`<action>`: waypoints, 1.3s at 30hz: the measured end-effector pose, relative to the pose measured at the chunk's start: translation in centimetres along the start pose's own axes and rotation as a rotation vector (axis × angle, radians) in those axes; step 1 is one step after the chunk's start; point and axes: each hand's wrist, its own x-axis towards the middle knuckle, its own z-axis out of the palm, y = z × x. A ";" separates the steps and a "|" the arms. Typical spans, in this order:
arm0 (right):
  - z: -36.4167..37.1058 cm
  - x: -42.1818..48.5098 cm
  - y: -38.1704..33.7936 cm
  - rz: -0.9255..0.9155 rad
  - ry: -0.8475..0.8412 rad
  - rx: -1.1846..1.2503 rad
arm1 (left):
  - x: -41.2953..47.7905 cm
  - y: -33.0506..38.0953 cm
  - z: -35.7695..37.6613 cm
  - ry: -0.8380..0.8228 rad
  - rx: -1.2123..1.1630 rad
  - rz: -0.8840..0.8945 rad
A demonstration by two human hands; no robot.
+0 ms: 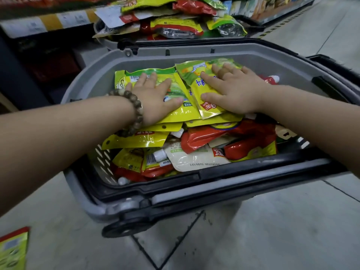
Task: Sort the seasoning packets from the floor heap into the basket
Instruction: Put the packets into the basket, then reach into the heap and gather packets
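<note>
Fingers straight and slightly spread, pressed flat on yellow seasoning packets | left hand and right hand lay side by side atop the pile | packets filled the grey basket | stray packet lay on the floor.

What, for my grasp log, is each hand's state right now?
Left hand: open, flat on left yellow packet in basket.
Right hand: open, flat on right yellow packet.

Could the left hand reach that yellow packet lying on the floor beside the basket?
Probably yes. The left hand lies flat on yellow packets in the basket, holding nothing, and only bare floor shows around the floor packet, on that same side.
</note>
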 end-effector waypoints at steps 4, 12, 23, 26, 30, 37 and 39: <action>0.1 -0.1 -0.2 -0.001 -0.012 -0.048 | -0.1 -0.1 -0.4 -0.051 0.012 0.004; -4.4 -2.2 -4.1 -0.051 0.150 0.269 | -4.9 -2.9 -5.7 0.129 -0.165 0.035; -11.2 -1.4 -29.0 -0.471 0.428 0.378 | -24.2 -21.1 -4.6 0.423 -0.142 -0.297; -10.4 -0.8 -38.2 -0.611 0.386 0.308 | -31.2 -26.2 -2.1 0.435 -0.187 -0.456; -7.9 -1.1 -48.8 -0.755 0.257 0.200 | -39.3 -31.7 2.6 0.387 -0.232 -0.648; -3.2 -2.2 -57.5 -0.968 0.055 -0.304 | -44.3 -36.2 11.4 0.286 -0.308 -0.887; -2.1 -1.3 -58.5 -1.006 0.010 -0.372 | -44.4 -37.0 13.1 0.302 -0.320 -0.919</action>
